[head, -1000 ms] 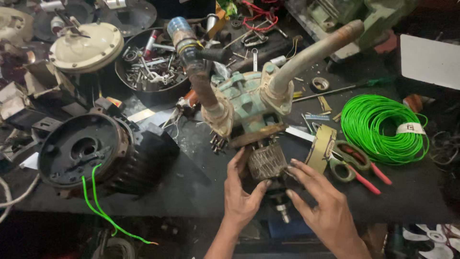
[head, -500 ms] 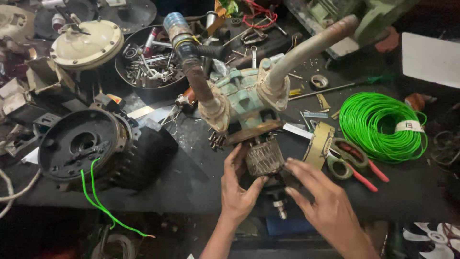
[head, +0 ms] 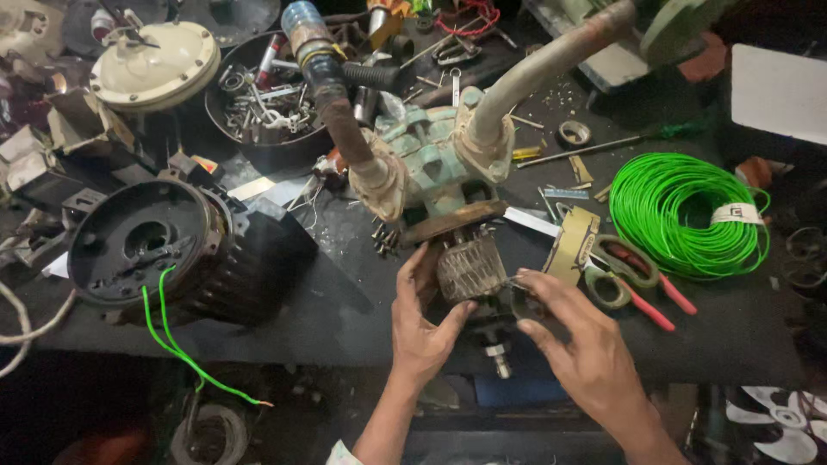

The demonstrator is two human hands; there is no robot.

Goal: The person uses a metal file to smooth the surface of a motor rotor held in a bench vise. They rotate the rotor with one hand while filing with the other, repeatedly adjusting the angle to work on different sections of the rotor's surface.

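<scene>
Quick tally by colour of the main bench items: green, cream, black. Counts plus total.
Green: 3 - coil of bright green wire, green lead wires on the black housing, pale green cast pump body whose rotor both hands grip
Cream: 1 - round cream metal cover
Black: 2 - black finned motor housing, black round bowl of hardware
Total: 6

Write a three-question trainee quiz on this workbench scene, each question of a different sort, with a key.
1. True or false: both hands grip the ribbed metal rotor that sticks out from the green pump body.
2. Which thing lies nearest the right hand? A) bowl of small metal parts B) scissors C) cream round cover
3. Fill in: the coil of wire at the right of the bench is ____ in colour.

Key
1. True: the left hand holds its left side, the right hand its right.
2. B
3. green
</scene>
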